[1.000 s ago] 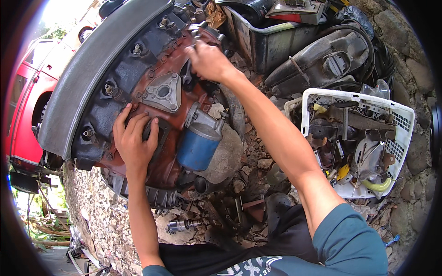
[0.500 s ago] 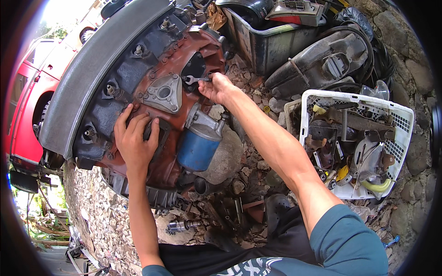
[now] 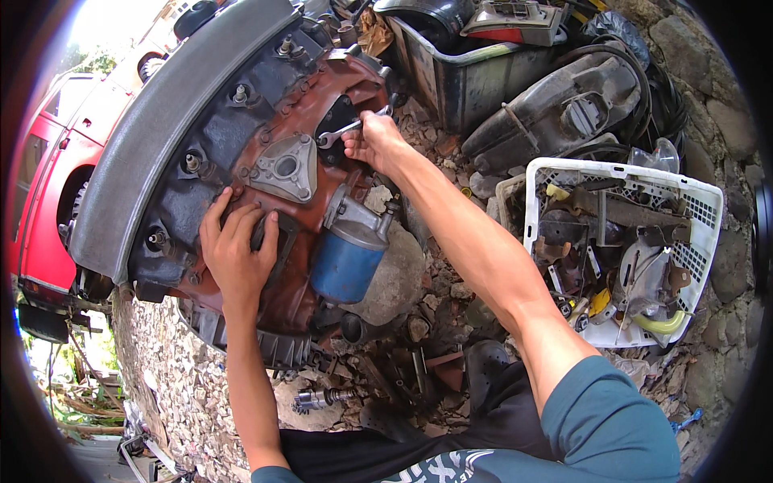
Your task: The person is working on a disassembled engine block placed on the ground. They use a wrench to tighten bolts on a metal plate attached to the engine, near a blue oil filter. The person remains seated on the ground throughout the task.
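My right hand [image 3: 372,143] grips a combination wrench [image 3: 348,130] by its shank. One end of the wrench sits at the lower edge of a black cover plate [image 3: 341,113] on the red-brown engine block [image 3: 274,129]. Fingers spread, my left hand [image 3: 239,245] rests on the block's side, below a grey triangular flange [image 3: 283,167] with a round hole. Between my arms, a blue oil filter [image 3: 348,264] hangs from a grey metal housing [image 3: 358,219]. What the left palm covers is hidden.
A white plastic crate [image 3: 535,211] of metal parts and tools stands at the right. Behind it lie a black tank-like part [image 3: 555,109] and a dark bin [image 3: 451,88]. Stones and rubble cover the ground. A red vehicle [image 3: 56,193] is at the far left.
My right hand has tilted the wrench, so its far end now points up and to the right and more of the shank shows. My left hand stays in place.
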Motion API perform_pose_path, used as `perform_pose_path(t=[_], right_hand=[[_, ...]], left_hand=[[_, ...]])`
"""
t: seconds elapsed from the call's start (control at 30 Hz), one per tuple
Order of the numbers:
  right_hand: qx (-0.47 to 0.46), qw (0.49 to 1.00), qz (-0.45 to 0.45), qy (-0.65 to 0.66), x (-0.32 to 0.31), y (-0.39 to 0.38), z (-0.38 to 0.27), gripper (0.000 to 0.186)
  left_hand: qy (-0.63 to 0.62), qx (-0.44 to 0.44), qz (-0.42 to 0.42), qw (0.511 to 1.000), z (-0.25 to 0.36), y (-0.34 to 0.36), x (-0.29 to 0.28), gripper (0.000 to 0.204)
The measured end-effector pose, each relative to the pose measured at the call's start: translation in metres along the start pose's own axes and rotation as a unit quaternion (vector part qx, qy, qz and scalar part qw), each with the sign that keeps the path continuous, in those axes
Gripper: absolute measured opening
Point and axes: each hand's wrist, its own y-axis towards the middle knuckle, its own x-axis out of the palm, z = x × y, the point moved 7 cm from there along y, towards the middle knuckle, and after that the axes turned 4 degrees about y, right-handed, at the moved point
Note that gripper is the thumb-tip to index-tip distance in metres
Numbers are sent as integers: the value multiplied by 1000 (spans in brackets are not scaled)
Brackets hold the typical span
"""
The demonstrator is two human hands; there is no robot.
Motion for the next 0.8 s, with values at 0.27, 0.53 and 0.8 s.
perform_pose_path(t=[0.27,0.53,0.8], right_hand=[[-386,832,-31,-397,33,-42,-66,37],[-401,801,-46,-442,45,-63,-69,41],[-465,720,-83,-509,56,-81,-75,37]], left_hand=[[2,-4,-2,1000,0,1,0,12],[13,-9,-9,1000,-3,-3,-1,11],[8,-13,-7,1000,-1,0,0,10]])
